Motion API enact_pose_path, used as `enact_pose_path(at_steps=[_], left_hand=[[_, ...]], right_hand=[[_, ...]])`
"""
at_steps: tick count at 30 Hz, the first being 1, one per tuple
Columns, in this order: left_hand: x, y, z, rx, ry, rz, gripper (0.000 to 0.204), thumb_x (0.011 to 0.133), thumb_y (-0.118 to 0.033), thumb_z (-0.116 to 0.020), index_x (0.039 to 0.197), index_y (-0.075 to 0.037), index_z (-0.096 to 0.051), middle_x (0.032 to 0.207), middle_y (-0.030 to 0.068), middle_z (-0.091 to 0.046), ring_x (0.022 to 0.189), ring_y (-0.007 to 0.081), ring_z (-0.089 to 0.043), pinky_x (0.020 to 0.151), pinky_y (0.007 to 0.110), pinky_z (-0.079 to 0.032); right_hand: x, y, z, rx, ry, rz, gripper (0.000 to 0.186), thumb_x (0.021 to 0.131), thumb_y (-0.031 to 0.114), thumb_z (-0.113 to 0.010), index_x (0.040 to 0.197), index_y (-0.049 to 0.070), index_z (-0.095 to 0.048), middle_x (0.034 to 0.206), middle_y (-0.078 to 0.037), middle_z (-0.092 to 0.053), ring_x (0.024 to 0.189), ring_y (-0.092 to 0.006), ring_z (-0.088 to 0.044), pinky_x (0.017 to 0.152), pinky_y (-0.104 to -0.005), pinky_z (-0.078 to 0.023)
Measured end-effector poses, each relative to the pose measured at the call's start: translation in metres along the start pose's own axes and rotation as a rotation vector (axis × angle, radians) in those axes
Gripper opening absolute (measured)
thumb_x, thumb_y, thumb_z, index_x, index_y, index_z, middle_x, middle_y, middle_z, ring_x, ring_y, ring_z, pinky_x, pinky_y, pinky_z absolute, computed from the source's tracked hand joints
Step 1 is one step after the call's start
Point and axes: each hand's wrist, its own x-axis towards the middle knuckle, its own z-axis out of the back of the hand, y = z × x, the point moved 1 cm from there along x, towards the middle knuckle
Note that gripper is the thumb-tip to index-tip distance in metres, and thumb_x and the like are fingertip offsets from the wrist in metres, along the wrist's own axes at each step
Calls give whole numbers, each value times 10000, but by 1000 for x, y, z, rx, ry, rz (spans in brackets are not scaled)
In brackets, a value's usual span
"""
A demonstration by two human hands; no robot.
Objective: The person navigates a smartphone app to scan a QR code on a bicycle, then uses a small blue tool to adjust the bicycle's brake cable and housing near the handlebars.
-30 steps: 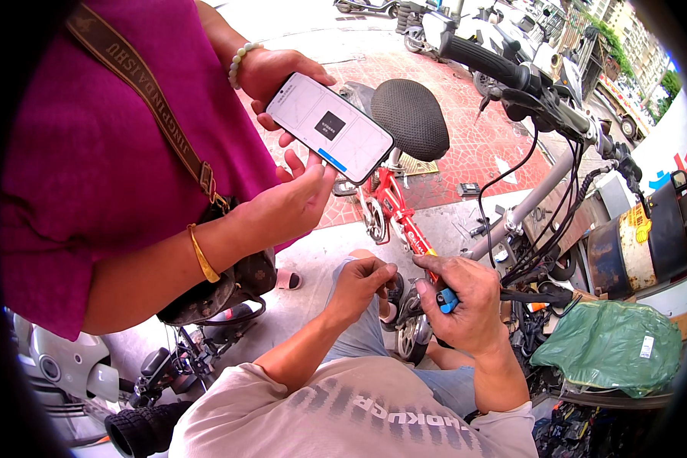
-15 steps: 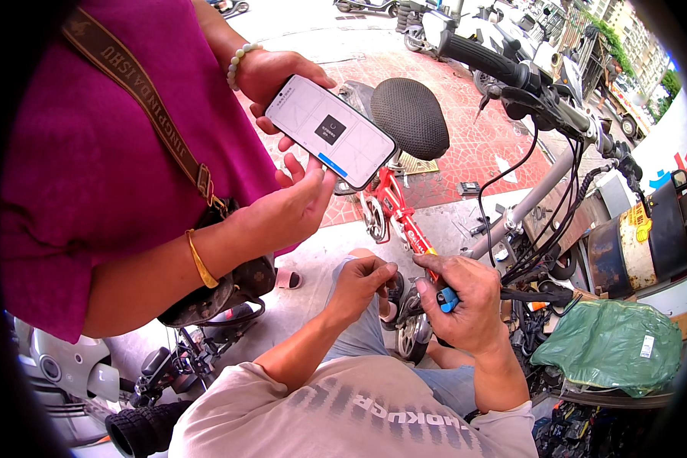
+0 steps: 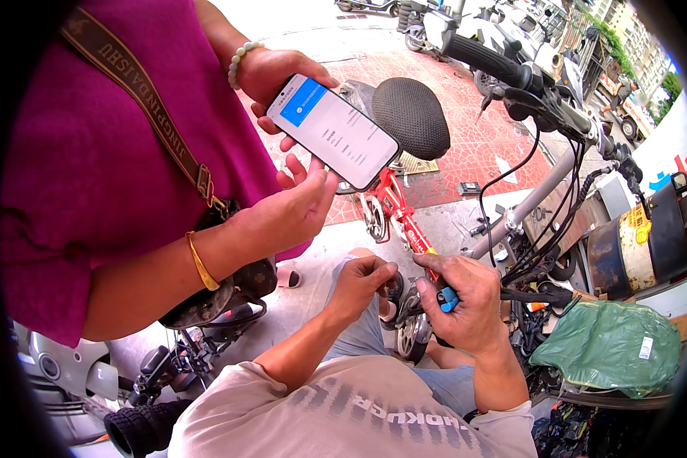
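Observation:
My left hand (image 3: 363, 285) is closed over my knee, thumb and forefinger pinched together. Whatever may be between them is too small to make out. In my right hand (image 3: 469, 299), fingers curled, is a blue handle with a black end (image 3: 447, 299); the rest of that tool is hidden. Both hands are over the lower part of a red folding bicycle (image 3: 406, 219) with a black saddle (image 3: 410, 118). At the left, another person's hands (image 3: 301, 191) hold out a phone (image 3: 334, 133), its screen white with a blue block at the top.
A handlebar with a black grip (image 3: 485, 59) and hanging cables rises at the right. Beyond it lie a green plastic-wrapped bundle (image 3: 612, 345) and a rusty drum (image 3: 640, 243). The other person's dark bag (image 3: 229, 286) hangs at the left, above a black tyre (image 3: 146, 427).
The phone's screen has switched from a grey page with a dark loading box to a white page with a blue block. The phone shifted slightly; my hands have stayed in place.

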Motion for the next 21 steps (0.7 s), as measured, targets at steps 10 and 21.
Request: enact_pose_path(at_steps=[10,21], left_hand=[[-9,-15,0,23,-30,-13,297,1065,-287,-794,957,-12,-773,856,55,-766,703,113,-674,644,273,-528],[12,-29,-12,-428,28,33,306,1106,-329,-681,1084,-33,-755,1046,110,-800,900,202,-759,718,347,-602]], right_hand=[[12,17,2,20,13,3,302,858,90,-822,1152,23,-798,888,-131,-768,755,-334,-749,690,-431,-577],[50,9,9,-42,14,81,284,903,110,-837,1174,36,-793,758,-126,-668,651,-322,-674,604,-434,-515]])
